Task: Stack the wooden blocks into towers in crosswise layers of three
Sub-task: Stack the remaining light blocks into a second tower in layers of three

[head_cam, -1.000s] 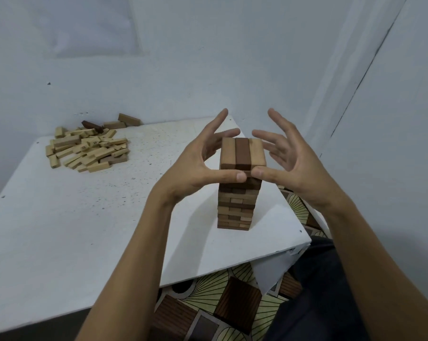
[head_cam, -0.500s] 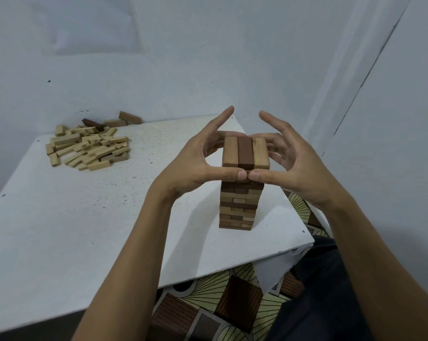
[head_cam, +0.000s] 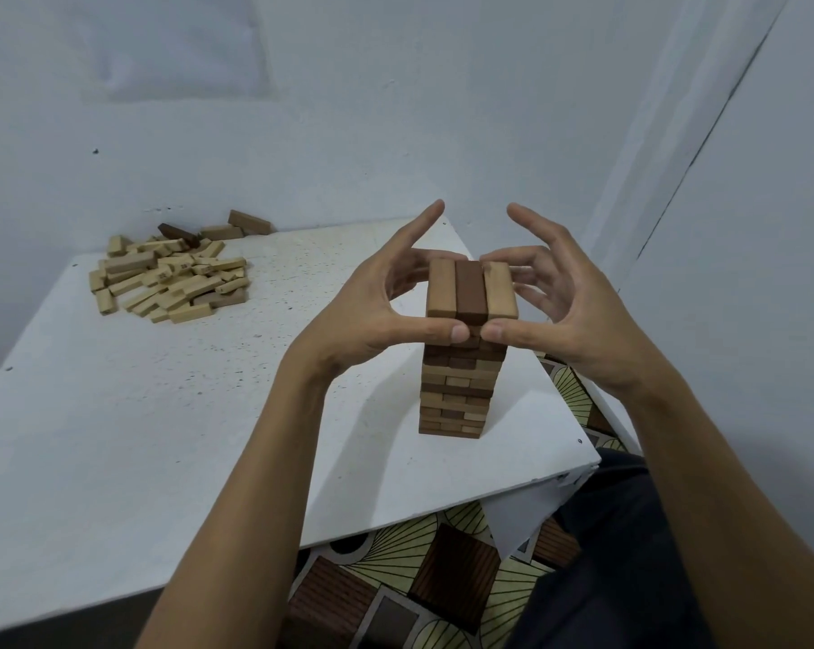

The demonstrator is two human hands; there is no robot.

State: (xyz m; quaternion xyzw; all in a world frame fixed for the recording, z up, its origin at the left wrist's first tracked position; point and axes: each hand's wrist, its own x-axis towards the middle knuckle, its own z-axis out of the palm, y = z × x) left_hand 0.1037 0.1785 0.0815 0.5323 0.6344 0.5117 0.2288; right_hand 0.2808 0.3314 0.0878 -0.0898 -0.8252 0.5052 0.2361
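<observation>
A tower of wooden blocks (head_cam: 456, 391) stands near the right end of the white table (head_cam: 114, 437), several crosswise layers high. Its top layer (head_cam: 471, 292) has two light blocks either side of a dark one. My left hand (head_cam: 372, 311) and my right hand (head_cam: 568, 311) cup the top of the tower from both sides. Both thumbs press flat against the near face just under the top layer, tips almost meeting. The middle fingers touch the far ends of the top blocks and the index fingers point up, free. Neither hand holds a loose block.
A pile of loose light and dark blocks (head_cam: 171, 278) lies at the table's far left by the wall. The table's right edge is close to the tower. A patterned floor mat (head_cam: 442, 578) and my dark-clothed knee (head_cam: 629, 555) sit below.
Both hands have closed in on the tower top: the fingers that were spread apart now touch the far side of the top layer. The thumbs stay on the near face.
</observation>
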